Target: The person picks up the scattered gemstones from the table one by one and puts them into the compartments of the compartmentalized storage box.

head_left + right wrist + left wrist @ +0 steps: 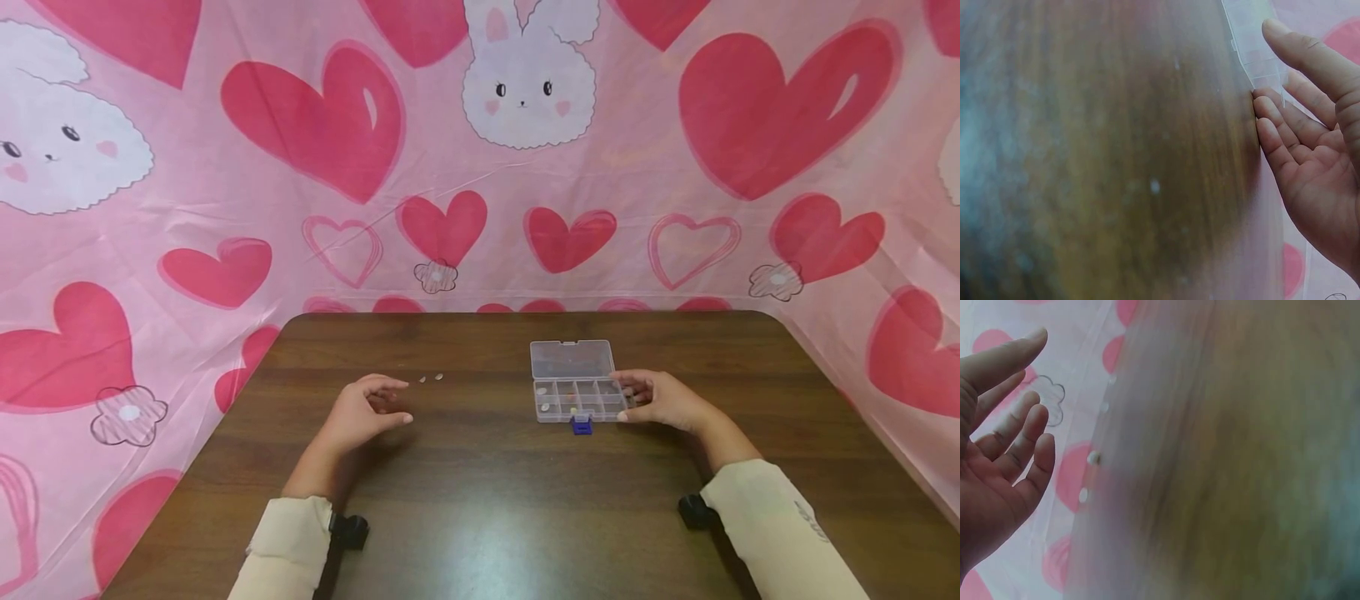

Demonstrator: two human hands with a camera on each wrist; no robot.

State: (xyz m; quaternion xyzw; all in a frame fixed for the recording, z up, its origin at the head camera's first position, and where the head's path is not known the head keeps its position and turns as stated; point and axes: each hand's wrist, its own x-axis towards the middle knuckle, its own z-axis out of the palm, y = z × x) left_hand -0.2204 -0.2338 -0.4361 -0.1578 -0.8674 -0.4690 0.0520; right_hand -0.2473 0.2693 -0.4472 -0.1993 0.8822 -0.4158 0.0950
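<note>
A clear plastic compartment box (572, 400) stands on the table with its lid (572, 360) folded back and a blue latch (582, 426) at its front. A few small pieces lie in some compartments; their kind is too small to tell. My right hand (663, 402) holds the box's right end, thumb at the front corner and index finger toward the back. To the left, my left hand (367, 412) hovers with nothing in it, thumb and fingers apart. Just beyond its fingertips lie small whitish pieces (438, 377), also seen as pale specks (1084, 495) in the left wrist view.
The brown wooden table (480, 475) reaches back to a pink cloth (450, 167) printed with hearts and rabbits. Black straps with small units (349, 531) sit at both wrists. The table surface is blurred in both wrist views.
</note>
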